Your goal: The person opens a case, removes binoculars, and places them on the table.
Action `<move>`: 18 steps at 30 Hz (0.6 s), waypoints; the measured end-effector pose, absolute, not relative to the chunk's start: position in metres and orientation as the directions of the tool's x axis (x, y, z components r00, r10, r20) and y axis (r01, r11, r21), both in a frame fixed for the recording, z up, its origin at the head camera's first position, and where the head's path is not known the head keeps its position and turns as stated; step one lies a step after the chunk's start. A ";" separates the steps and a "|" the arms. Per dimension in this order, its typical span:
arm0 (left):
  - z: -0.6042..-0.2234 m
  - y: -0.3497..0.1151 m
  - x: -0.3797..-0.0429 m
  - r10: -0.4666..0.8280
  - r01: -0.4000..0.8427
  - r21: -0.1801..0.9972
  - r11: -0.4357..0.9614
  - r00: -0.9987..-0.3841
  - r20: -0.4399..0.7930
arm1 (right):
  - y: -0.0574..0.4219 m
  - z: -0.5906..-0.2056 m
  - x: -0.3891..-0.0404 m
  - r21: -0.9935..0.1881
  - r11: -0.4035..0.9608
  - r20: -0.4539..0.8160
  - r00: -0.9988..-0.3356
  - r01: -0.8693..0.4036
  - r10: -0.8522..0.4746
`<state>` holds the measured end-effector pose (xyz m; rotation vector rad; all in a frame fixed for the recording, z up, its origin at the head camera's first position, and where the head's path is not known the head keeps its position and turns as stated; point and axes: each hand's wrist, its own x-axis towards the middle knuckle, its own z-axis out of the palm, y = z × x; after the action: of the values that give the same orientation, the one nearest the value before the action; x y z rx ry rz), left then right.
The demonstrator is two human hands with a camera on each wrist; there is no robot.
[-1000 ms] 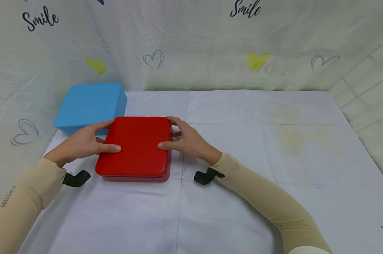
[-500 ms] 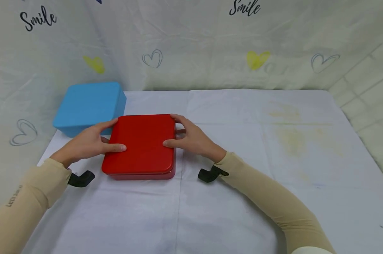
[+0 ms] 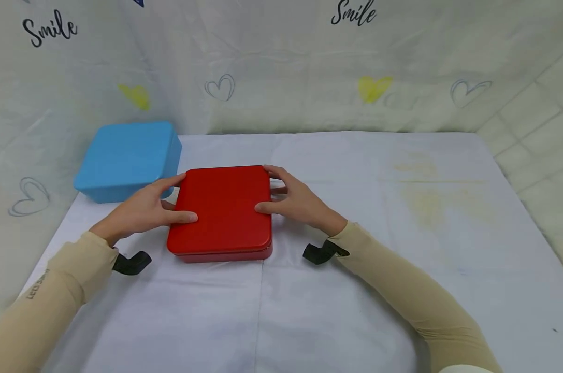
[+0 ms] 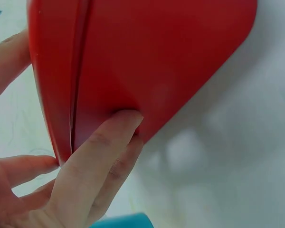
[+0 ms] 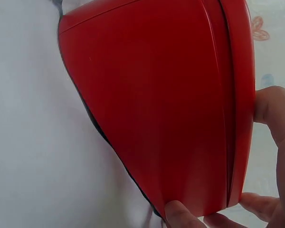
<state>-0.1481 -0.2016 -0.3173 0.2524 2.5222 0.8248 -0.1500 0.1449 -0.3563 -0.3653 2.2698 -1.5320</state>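
Observation:
A red rectangular box [image 3: 222, 212] with a rounded lid lies between both hands in the head view. My left hand [image 3: 143, 210] grips its left side, thumb on the lid and fingers along the side wall. From the right, my right hand [image 3: 302, 204] holds the opposite side the same way, the thumb over the lid's edge. The left wrist view shows fingers [image 4: 102, 156] pressed against the wall of the red box [image 4: 152, 47], below the lid seam. In the right wrist view, a fingertip [image 5: 178, 213] touches the lower wall of the red box [image 5: 147, 104].
Behind my left hand, a blue box [image 3: 127, 158] stands at the table's back left corner. White cloth covers the table [image 3: 337, 311], with faint yellowish stains at the right. A printed curtain [image 3: 290, 67] hangs along the back edge.
Both hands have moved to the right with the red box between them, opening a wider gap from the blue box. The grip looks the same throughout.

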 end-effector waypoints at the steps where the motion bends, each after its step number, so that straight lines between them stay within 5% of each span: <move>1: -0.318 -0.200 -0.148 0.318 0.027 0.606 0.795 -0.870 -0.378 | 0.147 -0.356 -0.150 -0.927 0.375 -0.163 -0.895 -0.005 -0.415; 18: -0.321 -0.177 -0.149 0.463 0.030 0.770 0.637 -0.814 -0.352 | 0.190 -0.354 -0.146 -0.910 0.415 -0.184 -0.916 0.021 -0.356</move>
<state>-0.1486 -0.1775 -0.3211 0.3841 2.3275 1.0819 -0.1462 0.1902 -0.3539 -0.2880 2.3265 -1.5030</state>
